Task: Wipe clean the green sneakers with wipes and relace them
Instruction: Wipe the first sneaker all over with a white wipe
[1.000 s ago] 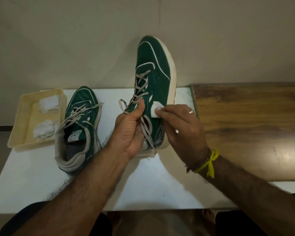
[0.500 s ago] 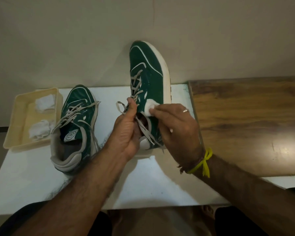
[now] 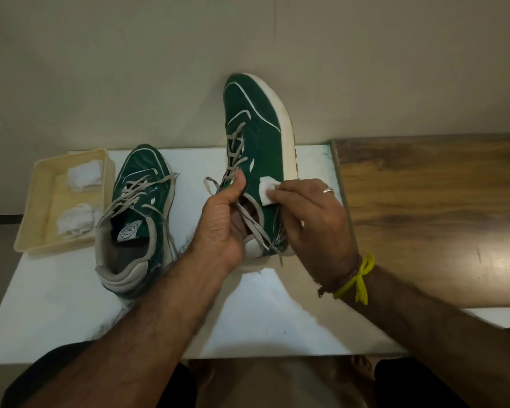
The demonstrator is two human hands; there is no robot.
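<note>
The left hand (image 3: 221,222) is curled around the collar of the raised green sneaker (image 3: 253,134), thumb up along the tongue by the laces and the other fingers hidden inside or behind the opening. The right hand (image 3: 309,216) pinches a small folded white wipe (image 3: 266,189) at its fingertips and presses it flat against the sneaker's outer side, just below the lace rows; a ring sits on one finger and a yellow thread (image 3: 359,278) is tied at that wrist. The held sneaker stands tilted with its toe pointing up and away from the person, heel low between the two hands and close over the white desk (image 3: 56,313); its grey laces hang loose past the left hand. There are two green sneakers in all: the second sneaker (image 3: 139,213) lies flat on the desk to the left of the left hand, apart from it, toe pointing away, laces loosened and spilling over its sides. Left of that shoe, just beside it, sits one cream tray (image 3: 39,207) holding two bundles of white wipes, one at the far end (image 3: 84,175) and one nearer (image 3: 75,222). With the wipe in the right hand, that makes three white pieces in view. A wooden surface (image 3: 430,219) adjoins the desk on the right.
</note>
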